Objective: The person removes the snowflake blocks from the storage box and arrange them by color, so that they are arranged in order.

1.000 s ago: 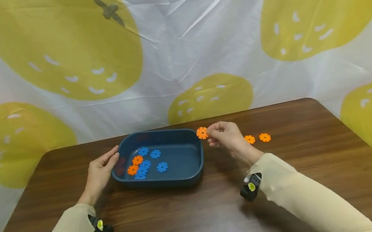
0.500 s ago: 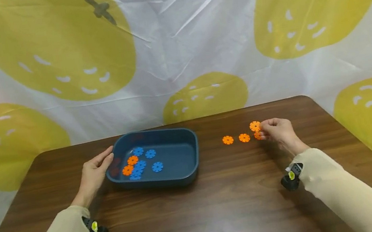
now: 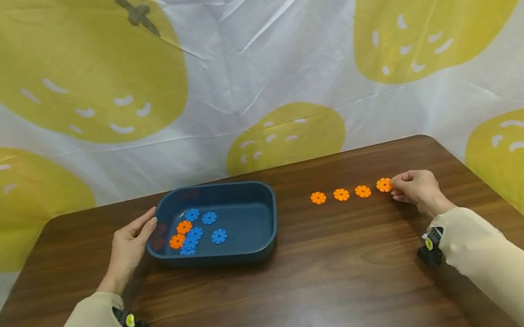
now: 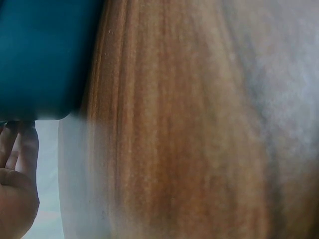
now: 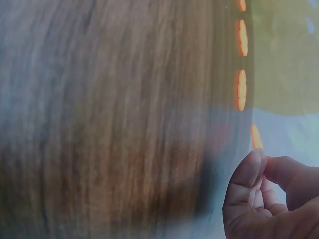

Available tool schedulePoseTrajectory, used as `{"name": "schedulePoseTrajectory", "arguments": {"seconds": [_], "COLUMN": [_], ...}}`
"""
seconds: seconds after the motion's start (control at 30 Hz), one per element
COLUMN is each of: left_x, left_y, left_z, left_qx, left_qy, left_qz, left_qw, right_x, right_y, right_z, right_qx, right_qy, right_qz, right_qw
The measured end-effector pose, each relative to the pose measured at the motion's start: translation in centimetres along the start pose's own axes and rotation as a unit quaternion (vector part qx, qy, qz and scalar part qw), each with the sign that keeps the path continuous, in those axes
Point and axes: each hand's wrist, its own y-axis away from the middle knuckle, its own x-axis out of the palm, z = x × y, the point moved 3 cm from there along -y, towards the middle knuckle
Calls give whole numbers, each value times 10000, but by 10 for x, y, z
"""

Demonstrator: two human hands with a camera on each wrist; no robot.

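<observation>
My right hand (image 3: 415, 188) pinches an orange notched plastic disc (image 3: 384, 185) between thumb and fingertips, at the right end of a row. Seen from the right wrist, the pinched disc (image 5: 256, 137) stands slightly tilted. Three more orange discs (image 3: 341, 194) lie flat to its left, spaced apart on the table. On the left, my left hand (image 3: 125, 252) holds the left rim of a dark blue rectangular tray (image 3: 245, 253). In the left wrist view its fingertips are partly hidden at the tray's edge (image 4: 45, 59). Several blue discs (image 3: 219, 236) and two orange discs (image 3: 183, 227) lie inside the tray, some overlapping.
The brown wooden table (image 3: 302, 293) extends in front of and around the tray. Its back edge runs close behind the tray and the row, against a white cloth (image 3: 237, 65) printed with yellow fruit.
My right hand has carried the pinched orange disc rightward from beside the tray, past the lying discs, and lowered it at the row's right end. My left hand has stayed at the tray.
</observation>
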Motion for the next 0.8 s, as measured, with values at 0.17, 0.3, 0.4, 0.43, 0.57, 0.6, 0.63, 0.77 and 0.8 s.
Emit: {"name": "schedulePoseTrajectory", "arguments": {"seconds": [0.17,0.3,0.4,0.43,0.57,0.6,0.63,0.77,0.8], "left_x": [1,1,1,1,1,1,1,1,1], "left_y": [0,0,1,1,1,1,1,1,1], "left_z": [0,1,2,2,1,1,1,1,1], "left_qx": [-27,-39,-60,-70,-85,-87,-87,-127,-129], "left_qy": [-82,-116,-93,-111,-131,-132,-127,-125,-125], "left_qz": [9,19,39,41,34,29,25,22,26], "left_qw": [10000,9999,9999,9999,9999,9999,9999,9998,9998], "right_x": [0,-3,-4,-4,-3,-3,-2,-2,-2], "right_y": [-3,-7,-9,-9,-7,-7,-6,-9,-9], "right_z": [-3,-6,-8,-7,-5,-4,-3,-2,-2], "right_qx": [19,59,61,57,-14,-22,-23,6,22], "right_qy": [76,113,284,372,824,914,962,1045,1038], "right_qz": [-14,-138,-201,-209,-163,-153,-135,-65,-42], "right_qw": [10000,9998,9994,9991,9965,9957,9953,9945,9946]}}
